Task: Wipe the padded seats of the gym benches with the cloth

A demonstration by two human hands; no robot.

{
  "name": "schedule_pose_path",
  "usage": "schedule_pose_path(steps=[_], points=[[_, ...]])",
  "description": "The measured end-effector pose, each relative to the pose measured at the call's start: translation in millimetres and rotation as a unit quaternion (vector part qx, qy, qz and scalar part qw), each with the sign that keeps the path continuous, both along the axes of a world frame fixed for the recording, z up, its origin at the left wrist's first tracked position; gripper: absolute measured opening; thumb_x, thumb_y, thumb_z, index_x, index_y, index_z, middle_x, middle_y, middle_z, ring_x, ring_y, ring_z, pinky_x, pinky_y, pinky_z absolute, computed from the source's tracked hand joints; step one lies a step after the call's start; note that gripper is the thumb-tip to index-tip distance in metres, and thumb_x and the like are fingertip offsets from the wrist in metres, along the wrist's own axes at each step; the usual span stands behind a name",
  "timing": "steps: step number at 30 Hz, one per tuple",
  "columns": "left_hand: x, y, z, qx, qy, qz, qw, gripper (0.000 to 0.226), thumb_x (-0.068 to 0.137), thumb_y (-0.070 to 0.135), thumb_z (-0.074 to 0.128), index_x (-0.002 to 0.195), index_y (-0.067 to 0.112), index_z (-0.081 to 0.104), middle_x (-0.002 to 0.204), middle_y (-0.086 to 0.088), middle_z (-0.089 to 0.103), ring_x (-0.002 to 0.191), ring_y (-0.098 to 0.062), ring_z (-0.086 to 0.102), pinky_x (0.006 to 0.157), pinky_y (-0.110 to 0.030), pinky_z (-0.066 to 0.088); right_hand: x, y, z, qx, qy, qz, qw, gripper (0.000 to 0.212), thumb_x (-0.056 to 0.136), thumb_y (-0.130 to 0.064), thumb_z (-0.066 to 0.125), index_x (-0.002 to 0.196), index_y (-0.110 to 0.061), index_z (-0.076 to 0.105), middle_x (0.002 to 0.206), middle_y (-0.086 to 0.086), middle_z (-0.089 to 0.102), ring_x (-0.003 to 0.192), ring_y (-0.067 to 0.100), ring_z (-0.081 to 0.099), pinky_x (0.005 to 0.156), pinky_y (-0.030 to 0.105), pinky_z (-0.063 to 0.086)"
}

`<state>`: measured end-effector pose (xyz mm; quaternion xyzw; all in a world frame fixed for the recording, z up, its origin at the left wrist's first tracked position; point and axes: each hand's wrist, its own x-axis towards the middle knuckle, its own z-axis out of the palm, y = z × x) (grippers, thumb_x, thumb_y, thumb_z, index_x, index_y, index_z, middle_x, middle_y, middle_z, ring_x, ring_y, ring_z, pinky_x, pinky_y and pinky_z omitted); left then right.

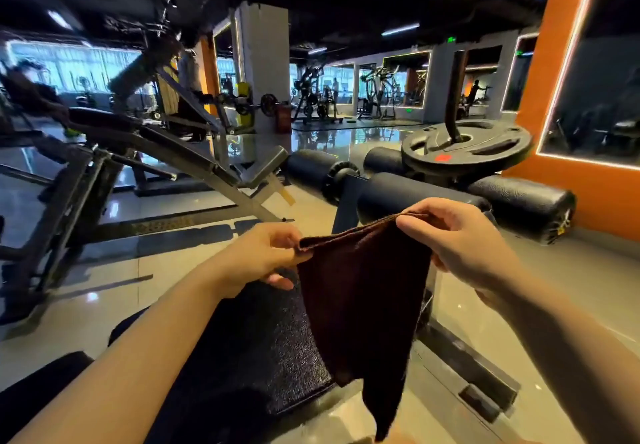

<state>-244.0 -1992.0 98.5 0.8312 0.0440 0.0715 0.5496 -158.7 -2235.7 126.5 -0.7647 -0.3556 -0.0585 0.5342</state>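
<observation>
Forearms fill the bottom of the view; left hand (258,259) pinches the cloth (360,305) at its left top corner, thumb and fingers curled on the hem; right hand (457,241) pinches the right top corner, fingers curled over the edge; top hem stretched between both hands, tilted up toward the right; cloth is dark brown, hangs free in folds, lowest tip near the bottom edge of the view. Seat (249,332) lies directly under the hands; black textured pad, cloth hangs over its right side and hides part of it; cannot tell whether cloth touches the pad. Bench frame (464,360) runs along the floor to the right of the seat, partly behind the cloth. Past the hands: black roller pads (412,190) on a cross bar; one roller pad sits just behind the right hand; weight plate (467,147) above them on a curved post, red sticker on its rim. Left: incline bench (166,142) with steel frame, well apart from the seat. Floor (114,291) is glossy tile with reflections. Orange wall (550,104) with lit mirror frames on the right. Far back: grey pillar (265,62), more machines, a barbell on a rack; two distant people, too small to detail.
</observation>
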Motion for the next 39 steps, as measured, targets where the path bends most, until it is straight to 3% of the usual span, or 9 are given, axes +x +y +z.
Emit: schedule_pose_path(steps=[10, 15, 19, 24, 28, 30, 33, 36, 39], points=[[134.2, -40.0, 112.4, -0.192, -0.205, 0.023, 0.960, 0.010, 0.097, 0.017, 0.057, 0.097, 0.013, 0.066, 0.092, -0.001, 0.069, 0.086, -0.015, 0.067, 0.068, -0.024, 0.058, 80.4, -25.9, 81.6, 0.076, -0.059, -0.140, 0.985, 0.015, 0.093, -0.024, 0.064, 0.089, -0.009, 0.064, 0.072, 0.006, 0.062, 0.045, 0.006, 0.053, 0.039, 0.019, 0.041], [222.5, -64.7, 98.9, 0.135, -0.213, 0.024, 0.967, 0.050, 0.100, 0.024, 0.053, 0.147, 0.020, 0.038, 0.147, -0.004, 0.043, 0.134, -0.020, 0.041, 0.102, -0.032, 0.038, 156.0, -47.8, 78.2, -0.111, -0.025, -0.315, 0.942, 0.030, 0.093, -0.030, 0.064, 0.119, -0.018, 0.055, 0.124, 0.008, 0.061, 0.105, 0.022, 0.060, 0.089, 0.039, 0.052], [242.0, -50.2, 46.1, 0.247, -0.172, 0.008, 0.954, 0.034, 0.100, 0.036, 0.049, 0.131, 0.027, 0.058, 0.136, 0.004, 0.056, 0.126, -0.016, 0.050, 0.105, -0.033, 0.037, 145.1, -52.6, 46.4, -0.243, -0.058, -0.222, 0.943, 0.046, 0.095, -0.048, 0.053, 0.134, -0.025, 0.051, 0.132, -0.005, 0.048, 0.112, 0.007, 0.045, 0.094, 0.023, 0.037], [255.5, -15.1, 14.2, -0.009, -0.078, -0.019, 0.997, 0.035, 0.106, 0.029, 0.032, 0.096, 0.036, 0.066, 0.090, 0.024, 0.071, 0.085, 0.012, 0.062, 0.084, -0.013, 0.045, 150.3, -22.3, 10.6, -0.255, -0.059, -0.175, 0.949, 0.049, 0.096, -0.054, 0.045, 0.137, -0.029, 0.049, 0.138, -0.008, 0.050, 0.122, 0.009, 0.047, 0.101, 0.026, 0.037], [294.7, 8.5, -19.3, -0.131, -0.022, -0.026, 0.991, 0.030, 0.097, 0.031, 0.051, 0.112, 0.010, 0.065, 0.111, -0.009, 0.070, 0.074, -0.012, 0.066, 0.085, -0.039, 0.054, 155.4, -18.8, 0.1, -0.195, -0.036, -0.191, 0.961, 0.033, 0.094, -0.052, 0.049, 0.122, -0.039, 0.060, 0.124, -0.017, 0.060, 0.115, 0.008, 0.054, 0.094, 0.027, 0.040], [301.8, 11.7, -31.9, -0.107, -0.034, -0.027, 0.993, 0.022, 0.096, 0.033, 0.055, 0.103, 0.017, 0.068, 0.097, -0.003, 0.072, 0.076, -0.013, 0.069, 0.071, -0.032, 0.053, 155.4, -21.4, -0.9, -0.176, -0.039, -0.184, 0.966, 0.023, 0.094, -0.048, 0.051, 0.110, -0.041, 0.065, 0.115, -0.020, 0.064, 0.110, 0.007, 0.057, 0.092, 0.027, 0.041], [259.1, -14.7, -15.7, -0.062, -0.082, 0.013, 0.995, 0.025, 0.098, 0.045, 0.045, 0.100, 0.035, 0.068, 0.101, 0.013, 0.070, 0.108, -0.011, 0.063, 0.088, -0.028, 0.049, 152.9, -20.6, 0.5, -0.168, -0.041, -0.190, 0.966, 0.019, 0.094, -0.048, 0.052, 0.105, -0.044, 0.067, 0.111, -0.022, 0.066, 0.107, 0.006, 0.058, 0.092, 0.029, 0.043], [232.6, -27.0, -11.9, -0.007, -0.147, -0.005, 0.989, 0.031, 0.083, 0.065, 0.036, 0.099, 0.062, 0.063, 0.104, 0.030, 0.065, 0.109, 0.007, 0.055, 0.098, -0.025, 0.040, 150.0, -22.7, -6.0, -0.168, -0.043, -0.184, 0.967, 0.023, 0.091, -0.052, 0.051, 0.108, -0.047, 0.065, 0.112, -0.023, 0.066, 0.107, 0.005, 0.058, 0.095, 0.032, 0.045], [237.7, -21.3, -7.3, -0.001, -0.187, -0.025, 0.982, 0.038, 0.074, 0.069, 0.038, 0.098, 0.059, 0.066, 0.104, 0.031, 0.065, 0.106, 0.007, 0.057, 0.098, -0.028, 0.041, 159.8, -28.0, 12.8, -0.219, -0.002, -0.142, 0.965, 0.041, 0.078, -0.069, 0.048, 0.106, -0.045, 0.064, 0.109, -0.022, 0.066, 0.103, 0.003, 0.061, 0.095, 0.033, 0.049]])
